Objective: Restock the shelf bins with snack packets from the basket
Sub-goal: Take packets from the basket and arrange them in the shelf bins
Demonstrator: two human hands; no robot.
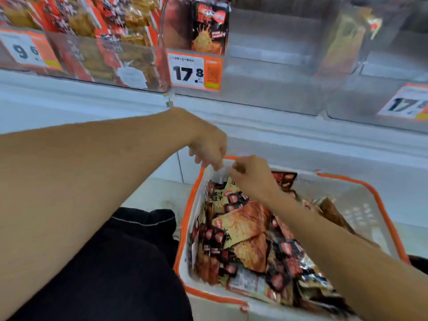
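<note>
A: Near field first?
B: Bottom left of frame: black fabric trousers, soft, with a thin pale seam line. Bottom centre to right: the basket, translucent white mesh walls, orange rim, rounded corners, on a pale floor.

A: Contents?
B: Snack packets, a loose heap. Glossy flat film pouches, black and red print, tan food picture on the fronts. Overlapping at all angles.

A: Hands?
B: Both at the basket's far left corner, centre frame. Left hand has fingers curled down, tips nipping the clear top edge of one packet that stands at that corner. Right hand is curled too, thumb and fingers pinching the same edge, just beside the left. Motion blur there, so probably the same packet; hard to be sure.

A: Further out?
B: White shelf ledge, smooth. Above it clear plastic shelf bins. Upper left bin is packed with red and tan packets. Upper centre bin holds one upright black-red packet. Orange-edged price tags reading 17.8 on the bin front.
</note>
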